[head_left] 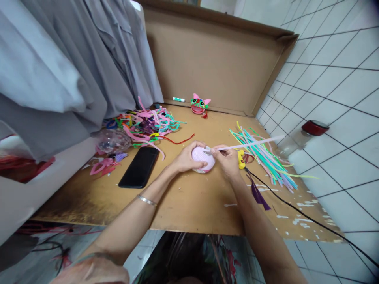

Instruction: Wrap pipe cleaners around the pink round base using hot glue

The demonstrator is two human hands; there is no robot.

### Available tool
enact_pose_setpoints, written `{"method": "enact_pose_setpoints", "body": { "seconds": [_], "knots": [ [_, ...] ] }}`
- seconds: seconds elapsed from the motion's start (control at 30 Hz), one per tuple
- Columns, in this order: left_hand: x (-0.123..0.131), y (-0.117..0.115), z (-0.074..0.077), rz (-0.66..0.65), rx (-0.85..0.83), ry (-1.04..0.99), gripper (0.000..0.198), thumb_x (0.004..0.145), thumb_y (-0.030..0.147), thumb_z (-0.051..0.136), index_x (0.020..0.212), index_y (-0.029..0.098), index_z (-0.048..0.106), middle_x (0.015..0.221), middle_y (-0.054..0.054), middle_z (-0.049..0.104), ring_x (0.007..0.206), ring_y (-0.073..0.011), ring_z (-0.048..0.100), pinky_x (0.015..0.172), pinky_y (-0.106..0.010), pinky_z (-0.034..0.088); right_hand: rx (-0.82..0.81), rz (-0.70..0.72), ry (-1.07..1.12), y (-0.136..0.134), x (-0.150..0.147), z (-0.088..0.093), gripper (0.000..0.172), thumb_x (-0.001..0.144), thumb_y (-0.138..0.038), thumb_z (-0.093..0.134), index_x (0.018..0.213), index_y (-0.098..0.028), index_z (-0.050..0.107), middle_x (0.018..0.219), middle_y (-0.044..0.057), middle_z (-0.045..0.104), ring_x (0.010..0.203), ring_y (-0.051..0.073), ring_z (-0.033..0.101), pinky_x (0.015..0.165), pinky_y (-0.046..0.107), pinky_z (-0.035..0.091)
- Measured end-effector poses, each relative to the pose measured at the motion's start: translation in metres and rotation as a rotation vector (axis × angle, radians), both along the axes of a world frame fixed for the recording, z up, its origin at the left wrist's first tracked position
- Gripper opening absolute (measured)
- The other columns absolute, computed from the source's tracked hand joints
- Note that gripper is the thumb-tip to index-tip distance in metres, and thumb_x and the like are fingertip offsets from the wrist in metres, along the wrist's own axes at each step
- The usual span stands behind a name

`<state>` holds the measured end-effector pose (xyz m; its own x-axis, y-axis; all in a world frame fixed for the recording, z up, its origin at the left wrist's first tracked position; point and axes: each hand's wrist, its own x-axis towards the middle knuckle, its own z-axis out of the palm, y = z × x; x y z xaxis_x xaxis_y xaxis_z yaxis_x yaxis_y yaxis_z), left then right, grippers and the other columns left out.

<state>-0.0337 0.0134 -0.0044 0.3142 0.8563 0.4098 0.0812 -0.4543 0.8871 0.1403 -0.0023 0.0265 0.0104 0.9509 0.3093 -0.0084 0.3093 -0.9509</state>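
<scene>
My left hand (pixel 188 158) is wrapped round a pale lilac ball (pixel 199 154) that looks wound from pipe cleaner in tight rows. A little pink and white shows at the ball's underside. Between the thumb and fingers of my right hand (pixel 227 161), a lilac pipe cleaner (pixel 254 142) is pinched near the ball's top right. Its long free end points right, over the bundle. Just beyond my right hand lies a yellow tool (pixel 241 161), seemingly a glue gun, partly hidden by the hand, with a black cord (pixel 284 202) running off to the lower right.
A pipe cleaner bundle (pixel 271 159) lies right, near a red-lidded jar (pixel 296 139) and purple tassel (pixel 259 195). Leftward are a black phone (pixel 138 167) and a colourful tangle (pixel 154 120). A small animal-head figure (pixel 199 105) and a green-white tube (pixel 178 99) stand before the cardboard wall (pixel 204 59). Grey cloth (pixel 112 59) hangs left.
</scene>
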Motion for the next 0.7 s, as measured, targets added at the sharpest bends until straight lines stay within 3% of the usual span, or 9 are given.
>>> {"method": "enact_pose_setpoints", "body": {
  "seconds": [0.23, 0.7],
  "knots": [
    [-0.001, 0.0014, -0.0032, -0.002, 0.009, 0.0, 0.061, 0.055, 0.034, 0.083, 0.107, 0.017, 0.056, 0.123, -0.011, 0.06, 0.111, -0.0253, 0.06, 0.099, -0.04, 0.047, -0.059, -0.011, -0.001, 0.0035, 0.0059, 0.0011, 0.027, 0.06, -0.043, 0.074, 0.065, -0.02, 0.062, 0.056, -0.003, 0.058, 0.054, 0.011, 0.049, 0.055, 0.025, 0.04],
    [-0.0012, 0.0007, -0.002, -0.017, -0.003, -0.009, 0.06, 0.055, 0.032, 0.083, 0.107, 0.017, 0.056, 0.125, -0.011, 0.06, 0.113, -0.0257, 0.06, 0.102, -0.041, 0.045, -0.121, 0.053, -0.035, 0.0007, 0.0045, 0.0026, 0.029, 0.057, -0.042, 0.077, 0.065, -0.019, 0.062, 0.061, -0.001, 0.063, 0.059, 0.013, 0.054, 0.059, 0.026, 0.043]
  ]
}}
